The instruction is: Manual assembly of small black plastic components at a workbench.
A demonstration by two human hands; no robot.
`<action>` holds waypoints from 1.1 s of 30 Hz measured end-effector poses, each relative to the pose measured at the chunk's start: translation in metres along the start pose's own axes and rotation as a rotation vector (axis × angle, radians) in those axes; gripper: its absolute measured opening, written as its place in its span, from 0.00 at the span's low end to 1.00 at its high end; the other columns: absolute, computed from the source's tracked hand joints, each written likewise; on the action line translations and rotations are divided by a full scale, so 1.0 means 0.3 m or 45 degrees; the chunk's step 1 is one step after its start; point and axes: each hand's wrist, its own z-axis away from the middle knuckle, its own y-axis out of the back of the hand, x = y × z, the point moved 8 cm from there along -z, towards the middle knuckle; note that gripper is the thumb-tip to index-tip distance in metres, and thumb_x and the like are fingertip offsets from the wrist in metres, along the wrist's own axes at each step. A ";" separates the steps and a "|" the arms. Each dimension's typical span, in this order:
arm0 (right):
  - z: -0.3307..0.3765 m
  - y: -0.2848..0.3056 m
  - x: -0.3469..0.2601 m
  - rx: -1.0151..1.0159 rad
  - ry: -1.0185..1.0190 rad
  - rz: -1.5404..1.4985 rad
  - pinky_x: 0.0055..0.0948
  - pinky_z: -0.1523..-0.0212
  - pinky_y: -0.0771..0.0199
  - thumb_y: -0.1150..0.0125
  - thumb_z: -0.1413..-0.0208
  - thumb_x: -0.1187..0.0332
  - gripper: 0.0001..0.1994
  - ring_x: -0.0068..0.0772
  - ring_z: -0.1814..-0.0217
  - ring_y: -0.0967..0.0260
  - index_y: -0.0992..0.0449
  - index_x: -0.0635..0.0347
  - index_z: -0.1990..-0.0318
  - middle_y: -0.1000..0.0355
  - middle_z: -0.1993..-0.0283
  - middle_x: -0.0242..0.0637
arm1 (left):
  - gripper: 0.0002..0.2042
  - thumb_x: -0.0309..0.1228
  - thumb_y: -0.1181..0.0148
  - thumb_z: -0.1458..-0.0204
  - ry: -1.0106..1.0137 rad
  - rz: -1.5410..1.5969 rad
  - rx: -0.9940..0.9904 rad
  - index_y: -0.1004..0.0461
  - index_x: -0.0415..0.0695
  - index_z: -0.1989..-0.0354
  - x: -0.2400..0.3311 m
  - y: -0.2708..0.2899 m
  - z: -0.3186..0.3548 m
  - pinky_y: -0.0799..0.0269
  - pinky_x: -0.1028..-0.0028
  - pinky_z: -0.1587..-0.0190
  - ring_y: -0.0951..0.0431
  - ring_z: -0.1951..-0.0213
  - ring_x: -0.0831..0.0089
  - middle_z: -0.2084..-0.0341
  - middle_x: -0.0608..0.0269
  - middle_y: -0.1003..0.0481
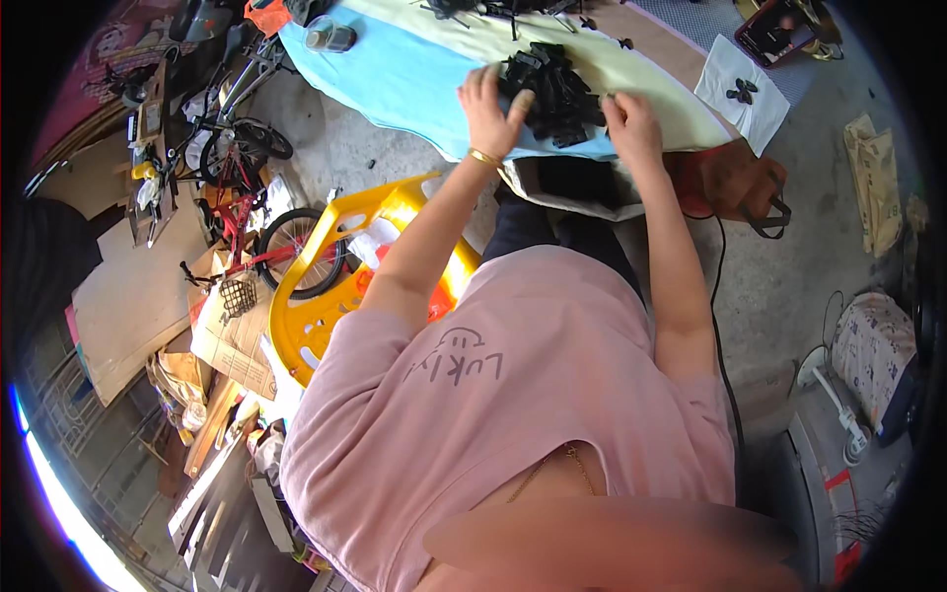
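A yellow plastic chair stands beside a red bicycle.

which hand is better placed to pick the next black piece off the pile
Probably the left hand: its fingertips already touch the pile of black parts, while the right hand rests at its edge.

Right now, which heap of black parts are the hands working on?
The large pile of black parts at the table's near edge, between the left hand and right hand. The two small black pieces lie apart on white paper.
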 end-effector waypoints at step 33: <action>0.097 0.022 -0.120 -0.022 0.247 0.073 0.43 0.68 0.31 0.48 0.49 0.66 0.08 0.50 0.65 0.32 0.30 0.55 0.62 0.34 0.59 0.40 | 0.24 0.42 0.46 0.54 -0.485 0.228 -0.404 0.38 0.45 0.49 0.314 -0.095 0.054 0.54 0.51 0.43 0.41 0.48 0.51 0.53 0.49 0.38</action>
